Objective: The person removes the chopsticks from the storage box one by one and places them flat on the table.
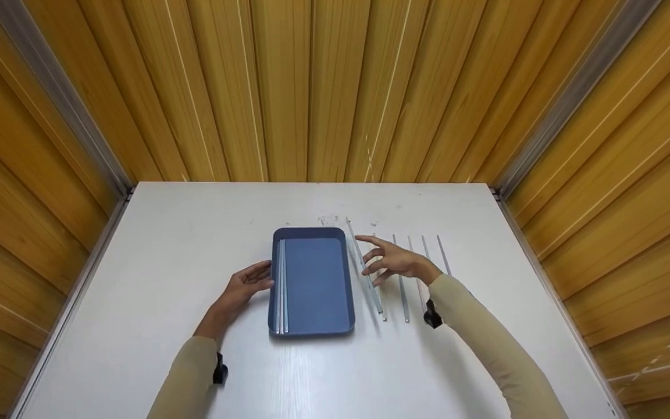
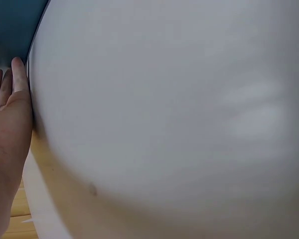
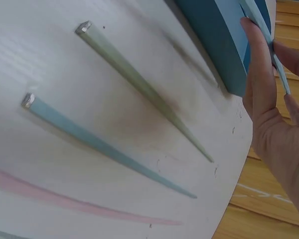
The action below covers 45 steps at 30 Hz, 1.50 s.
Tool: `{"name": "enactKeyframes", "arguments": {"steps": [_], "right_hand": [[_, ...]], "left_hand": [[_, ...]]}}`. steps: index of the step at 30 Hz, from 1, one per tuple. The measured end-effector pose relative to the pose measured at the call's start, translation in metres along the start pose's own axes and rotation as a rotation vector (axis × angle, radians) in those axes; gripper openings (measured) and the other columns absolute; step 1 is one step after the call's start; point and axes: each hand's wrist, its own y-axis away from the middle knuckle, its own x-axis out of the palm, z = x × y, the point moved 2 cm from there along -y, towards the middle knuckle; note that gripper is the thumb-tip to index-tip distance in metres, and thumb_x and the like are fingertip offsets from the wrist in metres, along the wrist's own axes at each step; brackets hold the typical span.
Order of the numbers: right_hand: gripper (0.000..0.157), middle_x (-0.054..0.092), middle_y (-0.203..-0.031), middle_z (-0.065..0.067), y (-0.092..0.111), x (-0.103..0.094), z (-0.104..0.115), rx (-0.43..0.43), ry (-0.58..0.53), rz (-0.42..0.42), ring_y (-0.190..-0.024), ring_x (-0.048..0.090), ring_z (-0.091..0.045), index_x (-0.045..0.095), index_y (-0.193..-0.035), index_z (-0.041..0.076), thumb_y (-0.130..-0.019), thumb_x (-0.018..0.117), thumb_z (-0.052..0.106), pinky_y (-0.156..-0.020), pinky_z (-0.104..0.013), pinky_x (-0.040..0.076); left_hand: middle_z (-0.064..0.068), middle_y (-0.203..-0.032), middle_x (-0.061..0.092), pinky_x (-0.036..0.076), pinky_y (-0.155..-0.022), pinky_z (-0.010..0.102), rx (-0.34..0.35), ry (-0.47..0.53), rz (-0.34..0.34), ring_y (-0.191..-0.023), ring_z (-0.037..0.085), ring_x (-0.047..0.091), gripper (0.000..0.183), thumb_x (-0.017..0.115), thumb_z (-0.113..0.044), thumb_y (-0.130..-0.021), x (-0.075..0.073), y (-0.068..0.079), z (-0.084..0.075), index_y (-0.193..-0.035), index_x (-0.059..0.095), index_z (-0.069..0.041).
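Observation:
A thin pale blue chopstick (image 1: 373,293) is pinched between the fingers and thumb of my right hand (image 1: 396,260), tilted just beside the tray's right wall. Its held part also shows in the right wrist view. My left hand (image 1: 245,285) rests against the left side of the blue tray (image 1: 320,285), fingers extended along the wall. Several chopsticks (image 1: 282,285) lie lengthwise inside the tray along its left wall. Under and beyond my right hand, more lie spaced on the table: a green chopstick (image 3: 139,87), a blue chopstick (image 3: 109,149) and a pink chopstick (image 3: 79,197).
The white table (image 1: 195,233) carries the tray near its middle. Yellow wood-patterned walls (image 1: 288,87) stand behind and at both sides. Another chopstick (image 1: 444,254) lies farthest right, partly covered by my right forearm. Small dark marks (image 1: 329,220) dot the tabletop behind the tray.

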Motion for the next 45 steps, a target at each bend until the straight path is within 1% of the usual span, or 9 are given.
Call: {"name": "enactKeyframes", "arguments": {"steps": [3, 6, 10, 15, 18, 27, 33, 39, 45], "right_hand": [[0.088, 0.047, -0.119, -0.012, 0.01, -0.012, -0.004, -0.002, 0.003, -0.017, -0.11, 0.07, -0.033, 0.018, -0.165, 0.019, -0.094, 0.061, -0.009, -0.069, -0.034, 0.066], [0.086, 0.047, -0.119, -0.012, 0.021, -0.026, -0.009, -0.004, 0.015, -0.037, -0.113, 0.068, -0.035, 0.02, -0.164, 0.017, -0.094, 0.063, -0.008, -0.07, -0.034, 0.066], [0.084, 0.048, -0.118, -0.009, 0.035, -0.044, -0.016, 0.006, 0.03, -0.064, -0.112, 0.067, -0.031, 0.022, -0.164, 0.014, -0.095, 0.065, -0.005, -0.072, -0.033, 0.066], [0.083, 0.048, -0.118, -0.008, 0.052, -0.062, -0.026, 0.033, 0.026, -0.092, -0.105, 0.069, -0.021, 0.021, -0.163, 0.011, -0.095, 0.065, -0.003, -0.074, -0.033, 0.066], [0.082, 0.048, -0.119, -0.009, 0.062, -0.073, -0.029, 0.035, 0.031, -0.093, -0.104, 0.07, -0.019, 0.019, -0.164, 0.01, -0.096, 0.064, -0.003, -0.075, -0.034, 0.066], [0.079, 0.051, -0.123, -0.012, 0.091, -0.107, -0.04, 0.06, 0.065, -0.142, -0.101, 0.07, -0.016, 0.022, -0.163, 0.01, -0.097, 0.065, 0.002, -0.08, -0.033, 0.065], [0.08, 0.051, -0.127, -0.015, 0.108, -0.124, -0.045, 0.08, 0.097, -0.142, -0.102, 0.069, -0.015, 0.02, -0.163, 0.008, -0.097, 0.066, 0.006, -0.083, -0.032, 0.064], [0.081, 0.049, -0.128, -0.016, 0.12, -0.135, -0.058, 0.078, 0.084, -0.148, -0.105, 0.068, -0.016, 0.018, -0.163, 0.006, -0.098, 0.065, 0.004, -0.084, -0.035, 0.065], [0.081, 0.044, -0.136, -0.028, 0.134, -0.147, -0.072, 0.102, 0.102, -0.201, -0.109, 0.067, -0.023, 0.014, -0.163, 0.003, -0.099, 0.063, 0.002, -0.085, -0.036, 0.065]], "left_hand": [[0.016, -0.156, 0.049, 0.049, -0.11, 0.024, -0.003, 0.004, -0.006, -0.148, 0.03, 0.044, 0.066, 0.076, -0.005, -0.091, -0.001, 0.0, -0.001, -0.151, 0.049, -0.005], [0.018, -0.158, 0.046, 0.049, -0.11, 0.023, 0.002, 0.0, 0.007, -0.149, 0.032, 0.042, 0.067, 0.074, -0.004, -0.092, -0.001, 0.0, -0.001, -0.152, 0.045, -0.003], [0.02, -0.159, 0.043, 0.049, -0.11, 0.023, 0.014, -0.003, 0.022, -0.15, 0.035, 0.04, 0.068, 0.073, -0.003, -0.093, -0.001, 0.0, -0.001, -0.153, 0.042, 0.0], [0.019, -0.158, 0.046, 0.05, -0.109, 0.023, 0.007, -0.011, 0.016, -0.15, 0.034, 0.042, 0.068, 0.075, -0.005, -0.092, 0.001, 0.0, 0.0, -0.152, 0.045, -0.002], [0.02, -0.158, 0.045, 0.05, -0.109, 0.024, 0.007, -0.01, 0.014, -0.149, 0.034, 0.042, 0.068, 0.074, -0.005, -0.092, 0.002, 0.002, -0.001, -0.153, 0.044, -0.001], [0.02, -0.158, 0.045, 0.05, -0.109, 0.023, 0.002, 0.014, -0.003, -0.15, 0.034, 0.041, 0.068, 0.074, -0.003, -0.091, 0.004, 0.005, 0.001, -0.152, 0.044, -0.001], [0.019, -0.158, 0.046, 0.05, -0.109, 0.023, -0.003, 0.014, -0.003, -0.149, 0.033, 0.042, 0.068, 0.075, -0.004, -0.091, 0.004, 0.003, 0.002, -0.152, 0.045, -0.001], [0.021, -0.158, 0.044, 0.05, -0.108, 0.02, 0.008, 0.011, 0.008, -0.15, 0.034, 0.04, 0.068, 0.073, -0.004, -0.093, 0.004, 0.002, 0.002, -0.153, 0.043, 0.0], [0.022, -0.159, 0.043, 0.048, -0.111, 0.022, 0.015, 0.005, 0.011, -0.151, 0.035, 0.039, 0.069, 0.073, -0.005, -0.093, 0.006, 0.003, 0.004, -0.154, 0.041, 0.001]]}}
